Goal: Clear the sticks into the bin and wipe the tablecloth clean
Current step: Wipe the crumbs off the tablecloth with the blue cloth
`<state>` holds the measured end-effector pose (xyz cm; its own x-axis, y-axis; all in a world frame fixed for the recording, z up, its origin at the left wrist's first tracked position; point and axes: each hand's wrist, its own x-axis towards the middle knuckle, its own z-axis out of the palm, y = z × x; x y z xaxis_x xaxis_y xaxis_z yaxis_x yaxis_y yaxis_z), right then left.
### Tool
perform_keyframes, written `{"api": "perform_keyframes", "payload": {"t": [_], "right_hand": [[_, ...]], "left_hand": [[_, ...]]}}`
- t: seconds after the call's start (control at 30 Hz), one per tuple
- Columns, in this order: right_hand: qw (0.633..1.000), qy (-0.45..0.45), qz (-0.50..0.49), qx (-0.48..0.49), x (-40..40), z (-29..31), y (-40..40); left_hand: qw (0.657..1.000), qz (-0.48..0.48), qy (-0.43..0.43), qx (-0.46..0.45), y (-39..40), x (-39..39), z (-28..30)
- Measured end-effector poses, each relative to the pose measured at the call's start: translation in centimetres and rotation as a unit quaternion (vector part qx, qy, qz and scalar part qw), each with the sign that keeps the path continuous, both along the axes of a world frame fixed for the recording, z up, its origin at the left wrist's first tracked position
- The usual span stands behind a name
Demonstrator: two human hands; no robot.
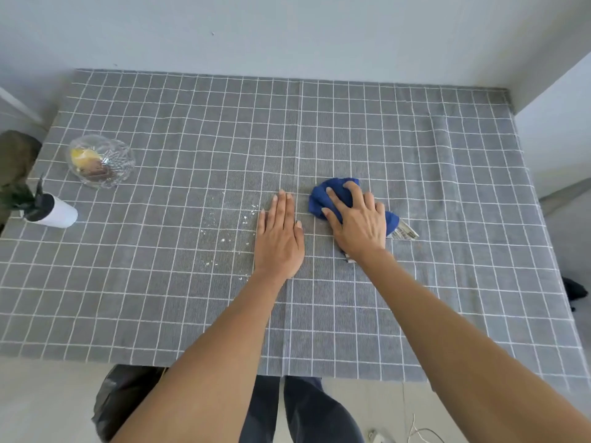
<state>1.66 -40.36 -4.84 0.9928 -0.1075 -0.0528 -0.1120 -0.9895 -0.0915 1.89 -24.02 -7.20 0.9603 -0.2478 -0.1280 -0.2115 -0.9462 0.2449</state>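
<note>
A grey checked tablecloth covers the table. My right hand grips a bunched blue cloth and presses it onto the tablecloth right of centre. My left hand lies flat, fingers straight, on the tablecloth just left of the blue cloth. White crumbs are scattered to the left of my left hand. A scrap of printed paper pokes out from under the blue cloth. A black bin bag stands on the floor below the table's near edge. No sticks are in view.
A cut-glass bowl with yellow and brown contents sits at the far left. A white pot with a dark green plant stands near the left edge. Walls close off the back and right. A white cable lies on the floor.
</note>
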Motion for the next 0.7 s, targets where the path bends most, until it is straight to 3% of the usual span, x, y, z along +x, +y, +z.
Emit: {"api": "perform_keyframes", "payload": {"t": [0.37, 0.57, 0.7], "right_hand": [[0.976, -0.014, -0.214, 0.027, 0.2, 0.3, -3.4], [0.997, -0.043, -0.012, 0.059, 1.6, 0.5, 1.2], [0.999, -0.03, 0.01, 0.044, 2.7, 0.2, 1.6]], "left_hand": [[1.0, -0.007, 0.01, 0.008, 0.2, 0.1, 0.0], [1.0, 0.0, -0.001, 0.001, 0.0, 0.0, -0.2], [1.0, 0.002, -0.005, 0.003, 0.0, 0.1, -0.2]]}}
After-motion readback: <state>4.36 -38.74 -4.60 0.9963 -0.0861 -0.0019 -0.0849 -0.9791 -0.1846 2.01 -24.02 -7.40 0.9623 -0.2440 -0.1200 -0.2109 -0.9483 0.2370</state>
